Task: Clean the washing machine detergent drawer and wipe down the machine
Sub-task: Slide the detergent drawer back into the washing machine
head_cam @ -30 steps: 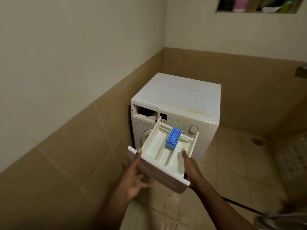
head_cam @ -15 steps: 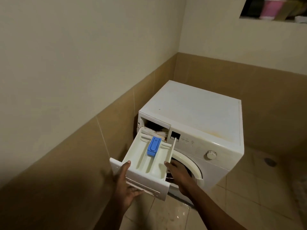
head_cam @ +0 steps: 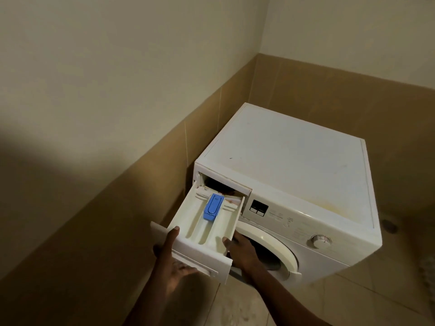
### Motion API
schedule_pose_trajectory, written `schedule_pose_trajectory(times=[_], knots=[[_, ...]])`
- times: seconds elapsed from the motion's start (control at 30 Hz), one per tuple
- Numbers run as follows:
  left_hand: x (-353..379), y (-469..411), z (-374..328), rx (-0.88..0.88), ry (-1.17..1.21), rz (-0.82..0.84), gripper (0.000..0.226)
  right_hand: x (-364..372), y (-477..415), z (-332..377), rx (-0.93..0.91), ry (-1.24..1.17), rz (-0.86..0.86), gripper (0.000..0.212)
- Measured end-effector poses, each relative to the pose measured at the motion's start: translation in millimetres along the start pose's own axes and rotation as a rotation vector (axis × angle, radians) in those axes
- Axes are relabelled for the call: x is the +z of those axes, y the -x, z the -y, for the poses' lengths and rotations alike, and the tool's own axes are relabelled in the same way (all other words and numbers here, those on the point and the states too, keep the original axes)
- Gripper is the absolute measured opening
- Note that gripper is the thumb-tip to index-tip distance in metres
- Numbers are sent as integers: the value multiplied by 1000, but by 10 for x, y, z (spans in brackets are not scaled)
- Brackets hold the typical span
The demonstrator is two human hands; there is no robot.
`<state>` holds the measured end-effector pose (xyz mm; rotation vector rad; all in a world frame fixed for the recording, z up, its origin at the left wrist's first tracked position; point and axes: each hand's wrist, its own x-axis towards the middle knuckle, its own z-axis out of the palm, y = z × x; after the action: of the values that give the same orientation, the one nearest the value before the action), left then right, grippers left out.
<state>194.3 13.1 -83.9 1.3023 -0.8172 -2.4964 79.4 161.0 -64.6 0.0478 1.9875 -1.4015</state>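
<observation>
**Drawer held at the slot mouth, both hands on it**

Your left hand (head_cam: 173,260) grips the detergent drawer (head_cam: 202,254) at its front left corner, thumb on the rim and fingers under the panel. Your right hand (head_cam: 240,249) grips the right wall, thumb on top. The drawer's back end sits at the slot (head_cam: 221,184) in the washing machine (head_cam: 294,161), front tilted down. A blue insert (head_cam: 213,206) sits in the middle compartment. Brown grime shows at the slot mouth.

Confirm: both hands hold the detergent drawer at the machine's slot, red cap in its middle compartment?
No: the head view shows the cap is blue, not red. The left hand and right hand do hold the detergent drawer at the slot.
</observation>
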Motion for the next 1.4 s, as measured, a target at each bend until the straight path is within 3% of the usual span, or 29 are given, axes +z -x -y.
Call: schedule_pose_trajectory(times=[0.1,0.23,0.33,0.5,0.7,0.87,1.13,1.27,1.4], knots=[[-8,-161,10,-3,27,-7,112,11,-163,-27,23,-27,33,41],[56,-291,-27,-2,-20,-16,121,-3,-317,-40,45,-78,48,40],[118,-359,-52,20,-116,-49,114,-18,-391,-34,64,-117,50,36],[157,-486,-124,30,-58,7,140,-43,-490,-27,47,-145,71,36],[168,-593,-194,13,-38,19,115,-25,-547,20,16,-171,106,36],[125,-658,-153,-6,-61,-15,133,4,-587,7,30,-174,90,41],[103,-718,-98,3,-34,-31,90,2,-630,-28,11,-161,76,44],[90,-732,-84,6,-53,-42,98,12,-656,-56,12,-143,58,42],[43,-746,-57,6,-51,-26,87,24,-639,-91,7,-124,32,37]])
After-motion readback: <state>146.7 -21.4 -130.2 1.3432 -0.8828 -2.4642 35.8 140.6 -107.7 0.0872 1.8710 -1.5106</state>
